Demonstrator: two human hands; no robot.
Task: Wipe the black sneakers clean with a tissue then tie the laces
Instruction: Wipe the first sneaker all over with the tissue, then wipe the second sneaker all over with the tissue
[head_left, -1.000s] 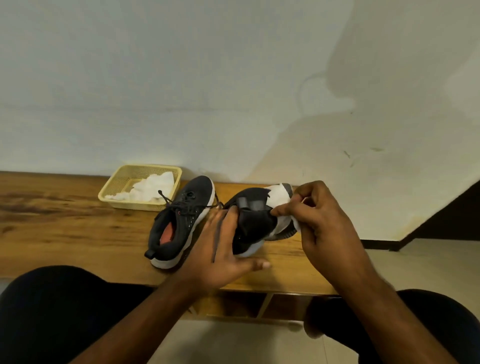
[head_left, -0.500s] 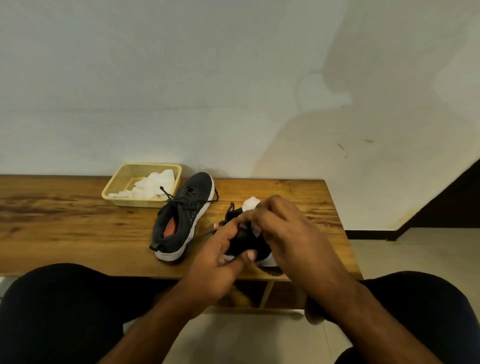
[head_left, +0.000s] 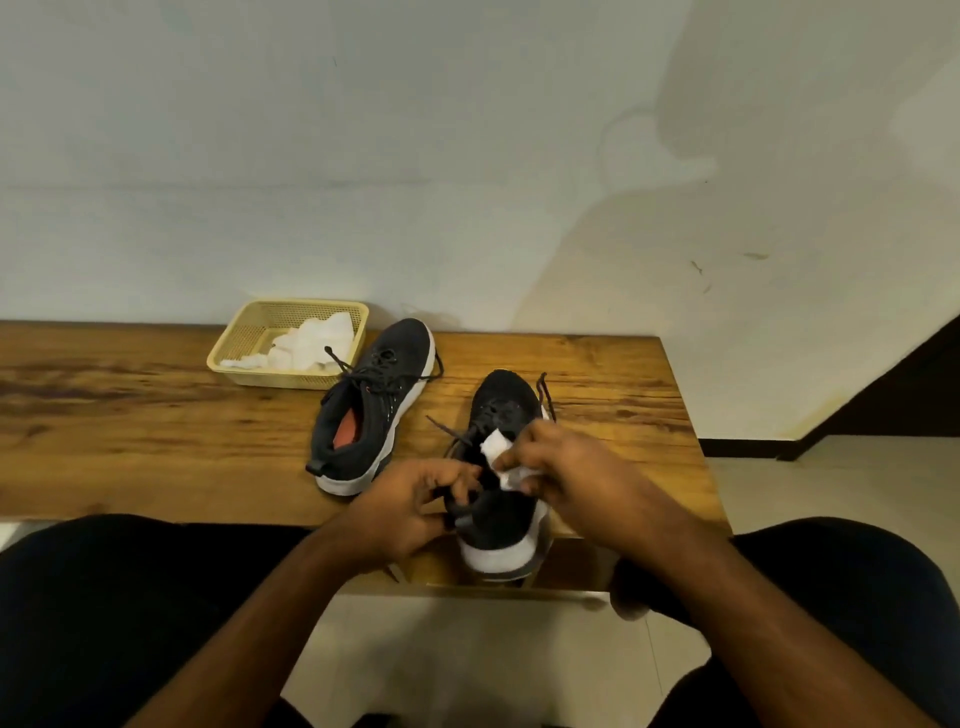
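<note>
At the near edge of the wooden bench (head_left: 156, 426), I see the right-hand black mesh sneaker with a white sole (head_left: 501, 525) standing upright, toe pointing toward the wall and heel overhanging the edge toward me. My left hand (head_left: 410, 512) grips it at the collar on its left side, the fingers (head_left: 457, 475) curled around the rim of the opening and what looks like a loose lace end. My right hand (head_left: 566, 475) pinches a crumpled white tissue (head_left: 501, 457) between thumb and fingers, and the tissue rests on the tongue area just behind the laces, so the wad sits right at the fingertips and touches the shoe's upper. The dark laces (head_left: 543, 395) lie untied, trailing off either side of the toe. The other black sneaker with an orange insole (head_left: 374, 405) sits to the left, apart from both hands, its laces also loose. Behind it, a yellow plastic mesh basket (head_left: 244, 338) against the wall holds more white tissues (head_left: 311, 343).
</note>
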